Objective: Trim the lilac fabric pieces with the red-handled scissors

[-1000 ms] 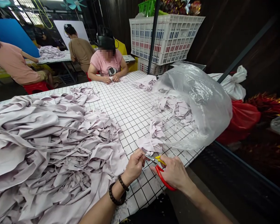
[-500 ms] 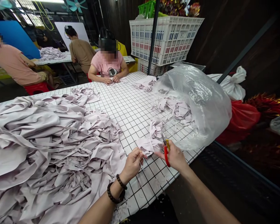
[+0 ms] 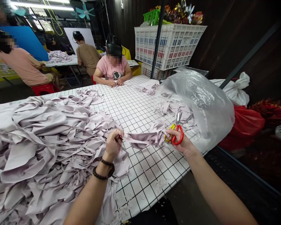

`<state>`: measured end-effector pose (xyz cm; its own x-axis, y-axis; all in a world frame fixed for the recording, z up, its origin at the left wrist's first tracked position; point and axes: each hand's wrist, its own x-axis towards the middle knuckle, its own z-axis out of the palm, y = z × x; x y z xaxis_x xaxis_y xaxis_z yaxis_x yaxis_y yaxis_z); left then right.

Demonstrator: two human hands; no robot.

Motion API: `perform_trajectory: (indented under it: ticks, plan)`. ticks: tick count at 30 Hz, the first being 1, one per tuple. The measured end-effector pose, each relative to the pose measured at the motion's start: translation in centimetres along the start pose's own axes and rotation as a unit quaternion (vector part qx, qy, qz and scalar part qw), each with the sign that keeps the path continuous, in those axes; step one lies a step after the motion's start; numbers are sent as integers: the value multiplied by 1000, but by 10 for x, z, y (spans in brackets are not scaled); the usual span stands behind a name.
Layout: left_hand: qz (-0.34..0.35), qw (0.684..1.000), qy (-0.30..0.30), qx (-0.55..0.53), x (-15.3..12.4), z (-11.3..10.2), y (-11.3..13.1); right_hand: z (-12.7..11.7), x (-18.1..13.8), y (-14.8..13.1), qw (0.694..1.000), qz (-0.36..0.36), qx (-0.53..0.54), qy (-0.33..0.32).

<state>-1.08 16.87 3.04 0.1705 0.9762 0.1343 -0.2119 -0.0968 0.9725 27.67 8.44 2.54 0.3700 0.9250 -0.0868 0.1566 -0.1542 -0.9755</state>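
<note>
My left hand point(image 3: 113, 144) pinches one end of a pale lilac fabric strip point(image 3: 140, 139) above the gridded table point(image 3: 140, 175). My right hand point(image 3: 179, 140) grips the strip's other end and also holds red-and-yellow scissors point(image 3: 176, 131), blades pointing up. The strip is stretched between both hands. A big heap of lilac fabric pieces point(image 3: 42, 137) lies to the left of my left hand. A small pile of cut pieces point(image 3: 158, 126) sits just beyond my right hand.
A clear plastic bag point(image 3: 201, 103) holding cut pieces lies open at the right. White crates point(image 3: 170, 43) stand behind it. A person in a pink shirt point(image 3: 113, 67) works at the table's far end; others sit at the back left. A red bag point(image 3: 243, 125) lies off the right edge.
Both hands rose and moved apart, stretching a fabric strip between them. The scissors swung from pointing left to pointing up. The view shifted slightly.
</note>
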Motion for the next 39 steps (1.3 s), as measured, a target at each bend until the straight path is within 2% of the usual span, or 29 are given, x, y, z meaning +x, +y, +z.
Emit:
perform_trajectory:
  ticks: [3,6,9,12,16,21,24,26,29,32,34,36,39]
  plan:
    - [-38,998,10,48,24,-2,-12,4,6,16,998,13,-16,56]
    - [-77,992,15,103,31,-5,-28,13,-3,35,994,11,-51,95]
    - [-96,988,22,120,27,-5,-39,31,-20,45,993,10,-93,76]
    - [-100,989,28,104,19,-2,-39,56,-27,49,988,7,-136,71]
    - [-90,995,33,33,9,-4,-21,73,-10,47,986,3,-150,77]
    - [-79,994,14,-77,-5,-15,8,50,26,23,997,-11,-77,11]
    - [-82,989,2,-125,-9,-15,12,39,35,7,999,-33,-37,-10]
    - [-89,985,-4,-149,-11,-12,11,47,34,4,998,-37,-34,-35]
    - [-94,981,-12,-172,-13,-7,9,77,26,12,995,-22,-67,-72]
    - [-80,979,-14,-186,-16,-10,20,98,26,22,992,-9,-104,-74]
    - [-55,978,-6,-199,-17,-18,34,94,34,21,991,-5,-115,-66]
    - [-25,976,2,-217,-16,-26,50,76,41,13,991,-5,-115,-64]
    - [18,969,3,-245,-9,-30,63,53,37,-1,988,-8,-100,-118]
